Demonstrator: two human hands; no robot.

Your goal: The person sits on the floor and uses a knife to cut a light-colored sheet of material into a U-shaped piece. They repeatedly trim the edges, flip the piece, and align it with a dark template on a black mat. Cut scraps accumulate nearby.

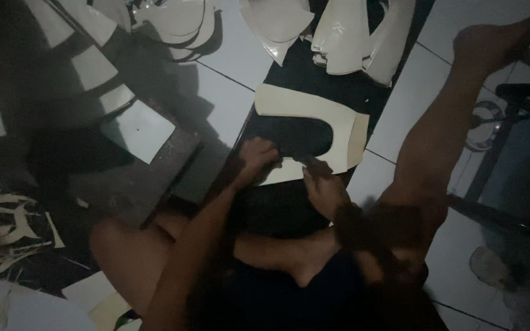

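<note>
Pinching the near edge of the cream U-shaped sheet (314,107) with my left hand (257,156), I work on the dark piece (299,136) lying inside the U; my right hand (321,184), fingers curled tight, grips something I cannot make out. Trimming seems underway; next needs steady pressure.

You sat on the white tiled floor (228,101) of a dim home workshop: stacks of cut cream shoe-upper pieces (345,37) lay ahead, trimmed offcut strips (4,230) were heaped at your left, and a dark work board (148,178) rested beside them.
</note>
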